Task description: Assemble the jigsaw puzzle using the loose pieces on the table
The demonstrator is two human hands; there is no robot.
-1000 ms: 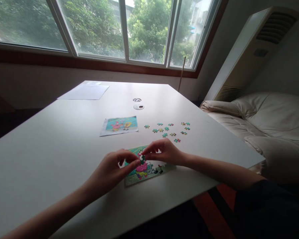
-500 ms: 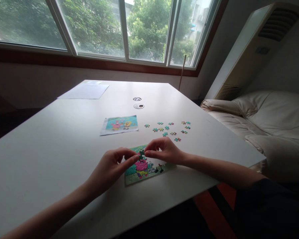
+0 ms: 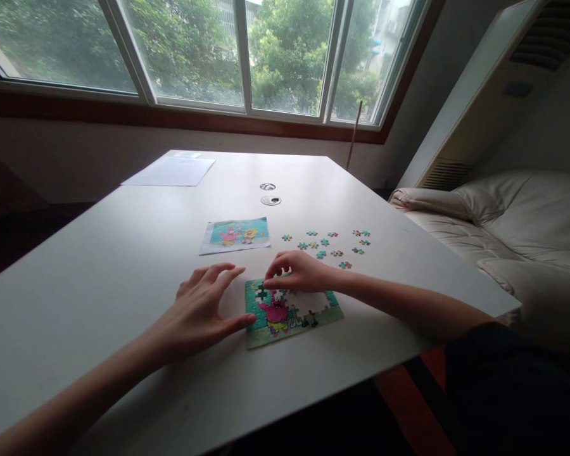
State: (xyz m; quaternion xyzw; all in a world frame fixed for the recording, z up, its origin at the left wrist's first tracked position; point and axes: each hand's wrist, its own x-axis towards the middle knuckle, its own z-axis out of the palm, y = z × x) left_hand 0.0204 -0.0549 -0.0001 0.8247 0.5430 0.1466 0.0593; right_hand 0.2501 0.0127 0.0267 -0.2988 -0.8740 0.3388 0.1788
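Note:
A partly filled jigsaw puzzle (image 3: 275, 313) with a pink cartoon figure lies near the table's front edge, a white gap in its upper middle. My left hand (image 3: 206, 301) is open at its left side, fingers spread and the thumb tip at the puzzle's left edge. Over the upper part, my right hand (image 3: 299, 271) has thumb and forefinger pinched together on a dark green puzzle piece (image 3: 261, 292). That piece is held just above the puzzle's upper left. The right hand hides part of the puzzle's top edge.
Several loose pieces (image 3: 324, 242) lie beyond my right hand. A picture sheet (image 3: 240, 234) of the cartoon figures lies behind the puzzle. Two round discs (image 3: 270, 200) and white paper (image 3: 168, 171) are farther back on the white table (image 3: 99, 272). A cream sofa (image 3: 456, 221) stands right.
My left hand has let go of the piece and spread open, moving back to the left. The right hand keeps the piece and has shifted slightly left over the puzzle. The view has turned slightly.

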